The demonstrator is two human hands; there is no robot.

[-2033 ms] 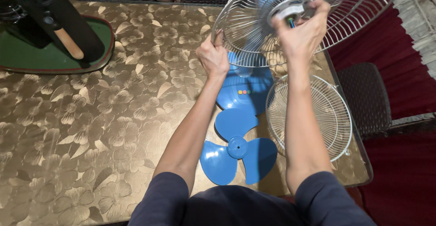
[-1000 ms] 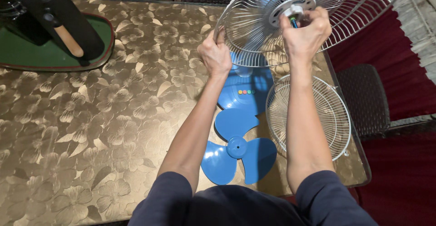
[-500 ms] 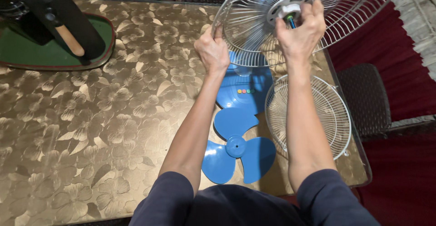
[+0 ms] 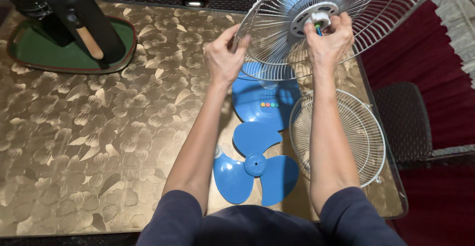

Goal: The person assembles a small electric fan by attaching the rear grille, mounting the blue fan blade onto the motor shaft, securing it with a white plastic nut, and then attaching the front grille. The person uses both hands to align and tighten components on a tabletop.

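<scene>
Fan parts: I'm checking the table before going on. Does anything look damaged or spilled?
Nothing stands out. The blue fan blade and loose white grille lie flat and whole on the table.

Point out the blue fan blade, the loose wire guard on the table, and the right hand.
blue fan blade [image 4: 255,165], head view, centre hub.
loose wire guard [image 4: 346,127], head view, its wires.
right hand [image 4: 329,41], head view, back of hand.

dark navy short sleeves, same navy top; forearms bare; no rings, no watch visible.

light: bright, overhead | glare: glossy table [image 4: 99,127] | focus: sharp | edges: slightly bowed
</scene>
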